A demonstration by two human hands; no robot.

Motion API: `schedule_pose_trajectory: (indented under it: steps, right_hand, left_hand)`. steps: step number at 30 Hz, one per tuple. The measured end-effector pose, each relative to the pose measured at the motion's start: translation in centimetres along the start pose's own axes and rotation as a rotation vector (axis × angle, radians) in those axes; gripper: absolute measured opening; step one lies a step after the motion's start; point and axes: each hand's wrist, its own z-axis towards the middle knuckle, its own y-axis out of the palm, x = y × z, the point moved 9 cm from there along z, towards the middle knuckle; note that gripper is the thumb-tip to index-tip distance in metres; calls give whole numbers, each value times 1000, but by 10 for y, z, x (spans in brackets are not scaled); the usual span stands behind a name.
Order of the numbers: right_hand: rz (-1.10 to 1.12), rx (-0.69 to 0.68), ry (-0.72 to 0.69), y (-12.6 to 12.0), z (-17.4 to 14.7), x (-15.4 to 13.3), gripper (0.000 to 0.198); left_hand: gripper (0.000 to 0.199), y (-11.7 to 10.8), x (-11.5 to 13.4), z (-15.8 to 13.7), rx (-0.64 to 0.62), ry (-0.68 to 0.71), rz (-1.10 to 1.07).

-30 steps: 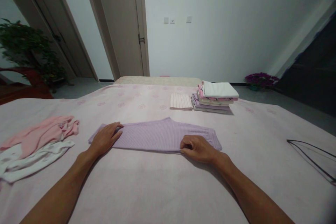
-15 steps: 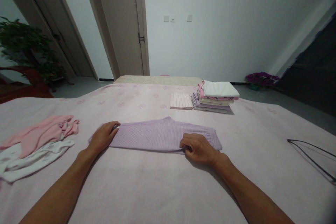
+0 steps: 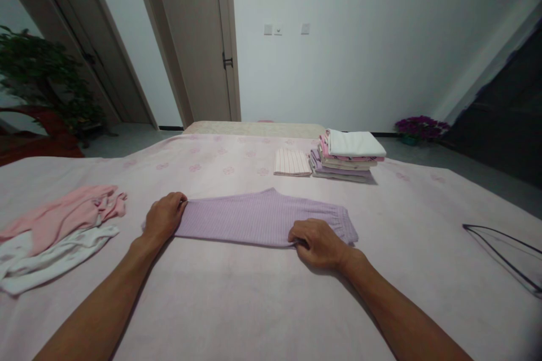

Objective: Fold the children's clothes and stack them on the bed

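Fingers [image 3: 297, 230] pinch lavender trousers [image 3: 245, 220] beneath left hand [image 3: 163, 218] and right hand [image 3: 320, 243].

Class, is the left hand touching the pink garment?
No, the left hand is on the purple trousers, while the pink garment lies apart, farther left.

Lavender garment [image 3: 241, 220]: ribbed matt cloth | bedspread [image 3: 212, 304]: matt cloth | wall [image 3: 359, 67]: smooth, matt | door handle [image 3: 228, 62]: metal-looking

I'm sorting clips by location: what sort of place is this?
Probably a room in a home, perhaps a bedroom: a broad pink patterned sheet, a stack of folded clothes on it, and a door beyond.
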Motion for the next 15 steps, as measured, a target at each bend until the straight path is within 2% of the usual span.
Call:
schedule_pose_trajectory:
  steps: [4, 8, 10, 12, 15]
  right_hand:
    - [90, -38, 73, -1, 0, 2, 9]
    - [146, -9, 174, -3, 2, 14, 24]
    - [113, 88, 233, -12, 3, 25, 24]
    - [8, 196, 283, -24, 2, 38, 20]
    - [-226, 236, 372, -34, -2, 58, 20]
  left_hand:
    - [24, 3, -4, 1, -14, -28, 10]
    - [25, -1, 3, -2, 74, 45, -49]
    - [26, -9, 17, -7, 141, 142, -150]
    - [28, -15, 37, -16, 154, 243, -286]
    - [35, -15, 73, -29, 51, 349, -450]
